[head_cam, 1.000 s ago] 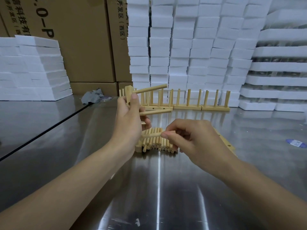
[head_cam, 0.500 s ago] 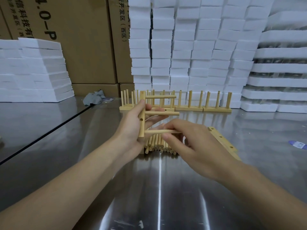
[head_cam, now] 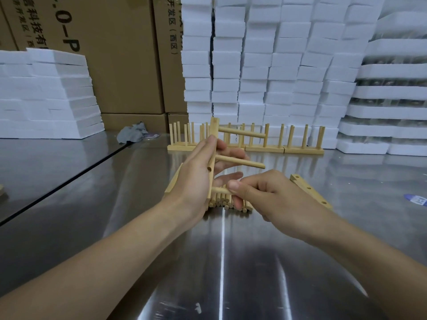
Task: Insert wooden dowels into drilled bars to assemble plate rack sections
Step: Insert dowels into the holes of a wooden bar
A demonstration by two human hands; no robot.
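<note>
My left hand [head_cam: 196,179] grips a drilled wooden bar [head_cam: 213,144] held upright above the steel table. Two dowels stick out of it to the right, an upper dowel [head_cam: 242,132] and a middle dowel [head_cam: 240,161]. An empty hole shows on the bar below them. My right hand [head_cam: 265,197] pinches a third dowel [head_cam: 219,191] whose left end meets the bar near its lower end. A pile of loose dowels [head_cam: 228,203] lies on the table right under both hands, partly hidden by them. Another drilled bar [head_cam: 309,191] lies flat to the right.
Finished rack sections [head_cam: 265,140] stand in a row at the back of the steel table [head_cam: 221,262]. White foam blocks [head_cam: 265,65] and cardboard boxes [head_cam: 120,61] are stacked behind. A grey rag [head_cam: 132,132] lies at the back left, a blue label [head_cam: 418,199] at the right edge.
The left hand turned the bar upright and lowered it toward the dowel pile. The right hand brought its dowel up against the bar's lower end, where it now sits.
</note>
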